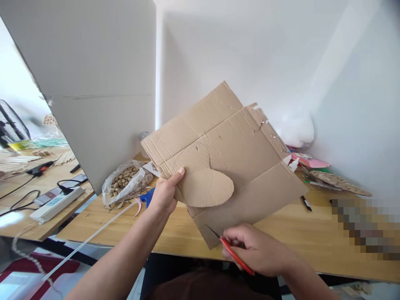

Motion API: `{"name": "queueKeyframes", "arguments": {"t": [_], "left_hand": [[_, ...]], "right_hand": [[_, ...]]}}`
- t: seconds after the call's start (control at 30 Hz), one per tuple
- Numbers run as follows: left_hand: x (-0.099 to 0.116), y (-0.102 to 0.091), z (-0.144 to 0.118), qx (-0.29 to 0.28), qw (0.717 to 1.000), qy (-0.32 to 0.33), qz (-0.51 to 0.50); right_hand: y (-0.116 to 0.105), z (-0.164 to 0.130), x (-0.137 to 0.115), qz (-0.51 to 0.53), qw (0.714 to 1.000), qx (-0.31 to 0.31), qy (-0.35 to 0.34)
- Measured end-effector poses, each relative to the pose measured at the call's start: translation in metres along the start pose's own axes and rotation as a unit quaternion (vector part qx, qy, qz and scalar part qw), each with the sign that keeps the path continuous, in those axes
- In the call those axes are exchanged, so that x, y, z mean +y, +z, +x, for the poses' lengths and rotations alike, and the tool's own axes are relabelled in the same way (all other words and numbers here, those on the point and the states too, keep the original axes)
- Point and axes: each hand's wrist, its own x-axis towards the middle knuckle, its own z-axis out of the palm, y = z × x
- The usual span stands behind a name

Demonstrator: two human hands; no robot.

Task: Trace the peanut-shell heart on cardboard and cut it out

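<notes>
Brown rectangular corrugated cardboard sheet [231, 146]: raised above the light wooden tabletop [290, 241], tilted, in the left hand's grip; most of it extends to the right of that hand and above the right hand.
Brown oval cardboard piece [208, 187]: overlaps the face of the sheet, just right of the left hand.
Left hand [165, 189]: grasping the sheet's left edge, thumb on the near face beside the oval; fingers hidden behind.
Right hand [250, 248]: closed around the red-handled scissors [236, 255], below the sheet; dark blades point up and left, over its lower corner. Whether the blades are spread is hard to tell.
Clear plastic bag [108, 195]: on the tabletop, left of the left hand, holding small round brown pieces [123, 180].
Blue plastic object [148, 198]: near the left wrist, partly hidden; apparently a tool.
Black marker pen [306, 203]: on the tabletop, beyond and right of the right hand.
White power strip [58, 204]: well apart, far left of the left hand, with a black plug [65, 188] inserted.
</notes>
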Motion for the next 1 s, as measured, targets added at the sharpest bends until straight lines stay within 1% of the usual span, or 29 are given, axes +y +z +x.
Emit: {"name": "queueKeyframes", "arguments": {"t": [0.03,0.07,0.1,0.17,0.2,0.27,0.33,0.43,0.53,0.63,0.7,0.8,0.93,1.0], "left_hand": [[0.0,-0.003,0.003,-0.012,1.0,0.006,0.018],[0.0,-0.006,0.006,-0.027,0.999,0.008,0.039],[-0.002,-0.008,0.007,-0.045,0.997,0.005,0.06],[-0.01,-0.01,0.008,-0.084,0.992,-0.01,0.097],[-0.016,-0.012,0.007,-0.098,0.989,-0.021,0.11],[-0.029,-0.014,0.006,-0.117,0.984,-0.046,0.128],[-0.042,-0.016,0.003,-0.12,0.981,-0.077,0.135],[-0.058,-0.02,0.002,-0.105,0.976,-0.138,0.132],[-0.07,-0.025,0.004,-0.095,0.97,-0.183,0.126],[-0.079,-0.029,0.01,-0.092,0.968,-0.205,0.111],[-0.085,-0.031,0.015,-0.083,0.967,-0.215,0.104],[-0.091,-0.034,0.02,-0.071,0.967,-0.22,0.103],[-0.095,-0.036,0.025,-0.066,0.968,-0.219,0.104],[-0.098,-0.038,0.027,-0.063,0.969,-0.215,0.101]], "right_hand": [[-0.002,-0.007,0.0,0.012,1.0,-0.022,-0.004],[-0.006,-0.013,0.001,0.041,0.999,-0.028,-0.018],[-0.011,-0.017,0.001,0.077,0.996,-0.015,-0.042],[-0.022,-0.02,0.001,0.14,0.983,0.047,-0.109],[-0.026,-0.018,0.002,0.155,0.974,0.086,-0.141],[-0.032,-0.009,0.006,0.168,0.957,0.154,-0.178],[-0.032,0.004,0.016,0.184,0.946,0.203,-0.172],[-0.023,0.023,0.037,0.218,0.936,0.251,-0.113],[-0.017,0.034,0.053,0.253,0.931,0.255,-0.061],[-0.018,0.038,0.059,0.252,0.935,0.247,-0.029],[-0.02,0.038,0.058,0.249,0.938,0.24,-0.011],[-0.023,0.036,0.054,0.28,0.933,0.226,0.006],[-0.026,0.03,0.043,0.305,0.935,0.181,0.023],[-0.027,0.03,0.037,0.307,0.935,0.177,0.022]]}}
